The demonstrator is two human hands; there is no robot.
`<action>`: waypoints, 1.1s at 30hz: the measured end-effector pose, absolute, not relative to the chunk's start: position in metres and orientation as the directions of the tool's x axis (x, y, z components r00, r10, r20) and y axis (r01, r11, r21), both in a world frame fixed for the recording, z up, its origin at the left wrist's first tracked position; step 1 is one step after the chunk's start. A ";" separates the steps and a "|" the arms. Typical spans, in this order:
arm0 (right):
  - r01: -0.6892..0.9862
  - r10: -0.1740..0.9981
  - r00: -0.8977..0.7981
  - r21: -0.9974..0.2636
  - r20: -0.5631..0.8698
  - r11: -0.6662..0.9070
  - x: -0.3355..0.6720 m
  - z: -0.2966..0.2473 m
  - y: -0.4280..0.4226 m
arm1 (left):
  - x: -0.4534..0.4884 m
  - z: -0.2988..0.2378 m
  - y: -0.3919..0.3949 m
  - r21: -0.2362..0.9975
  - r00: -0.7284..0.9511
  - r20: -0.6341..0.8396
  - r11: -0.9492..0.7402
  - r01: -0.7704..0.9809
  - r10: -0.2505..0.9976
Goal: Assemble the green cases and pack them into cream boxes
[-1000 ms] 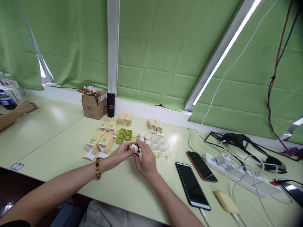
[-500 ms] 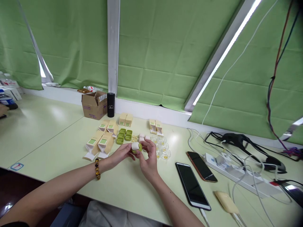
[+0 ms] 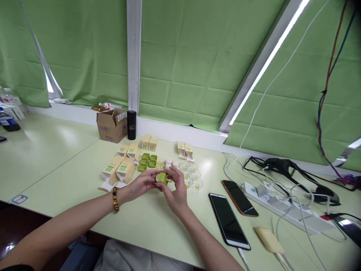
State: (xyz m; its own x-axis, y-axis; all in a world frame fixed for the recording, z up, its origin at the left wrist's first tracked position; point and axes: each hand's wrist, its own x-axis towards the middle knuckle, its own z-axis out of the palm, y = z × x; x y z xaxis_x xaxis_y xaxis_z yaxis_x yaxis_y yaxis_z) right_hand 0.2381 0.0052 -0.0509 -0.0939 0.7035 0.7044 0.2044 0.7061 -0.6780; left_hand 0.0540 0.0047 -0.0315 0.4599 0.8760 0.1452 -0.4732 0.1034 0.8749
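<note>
Both hands hold a small green plastic cup (image 3: 161,177) over the table's near middle. My left hand (image 3: 144,184) grips it from the left, and my right hand (image 3: 176,191) pinches it between thumb and fingers. A small pale part shows at the cup's right side, too small to name. Just beyond the hands stand several more green cups (image 3: 143,166) in two columns. Beside them lie small yellow square pieces (image 3: 160,164) and white rounded pieces (image 3: 168,163), the latter partly covered by my right hand. Several clear cups with yellow bottoms (image 3: 197,183) stand to the right.
Cream cartons (image 3: 126,170) stand left of the cups, with more cartons (image 3: 185,151) behind. Further back are a cardboard box (image 3: 112,128) and a black tumbler (image 3: 131,126). Two phones (image 3: 229,221), a power strip (image 3: 287,209) and tangled cables occupy the right side.
The green cup has been turned in my hands. Its white insert faced up before; now the green outside shows. Both hands stay in nearly the same place.
</note>
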 end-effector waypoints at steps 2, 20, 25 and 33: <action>0.244 0.675 -0.110 -0.639 0.730 0.730 0.239 -0.051 0.005 | 0.054 -0.030 0.004 0.860 0.467 0.158 0.111 -0.497 0.870; 0.688 0.498 -0.147 -0.273 0.854 0.673 0.276 -0.019 0.022 | 0.043 -0.023 0.008 0.797 0.380 0.229 0.051 -0.602 0.896; 0.908 0.661 -0.198 -0.117 0.724 0.401 0.307 -0.006 0.038 | 0.044 -0.023 0.010 0.755 0.298 0.239 0.016 -0.656 0.924; 0.941 0.830 -0.320 0.054 0.456 0.333 0.328 -0.011 0.042 | 0.041 -0.022 0.013 0.801 0.262 0.161 0.029 -0.598 0.951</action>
